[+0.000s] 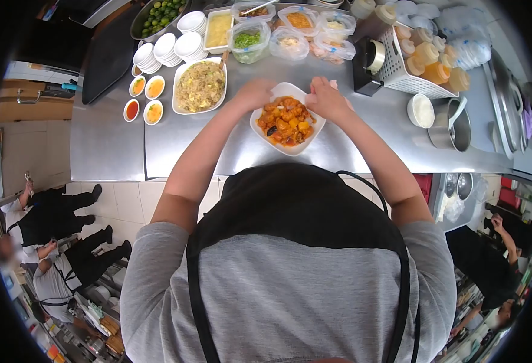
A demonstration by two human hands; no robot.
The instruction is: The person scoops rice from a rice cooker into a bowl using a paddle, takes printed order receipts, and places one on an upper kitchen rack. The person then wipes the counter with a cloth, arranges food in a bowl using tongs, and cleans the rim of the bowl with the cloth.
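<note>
A white squarish plate (260,131) of chunky orange-glazed food (287,121) stands on the steel counter in front of me. At its far left rim is my left hand (256,94), somewhat blurred, with its fingers closed against the edge. My right hand (328,100) is bent over the far right rim, fingers pinched together. A bit of pale tissue (333,85) sticks out from that hand; the rest is hidden by the fingers. To the left sits a white dish of fried rice (200,86) with a wooden-looking handle in it.
Small sauce dishes (154,88) and stacked white saucers (165,48) stand left. Bagged ingredient tubs (248,40) line the back. On the right are a basket of bottles (422,60), a rice bowl (421,111) and a metal pot (450,127). Other people (75,266) stand behind on both sides.
</note>
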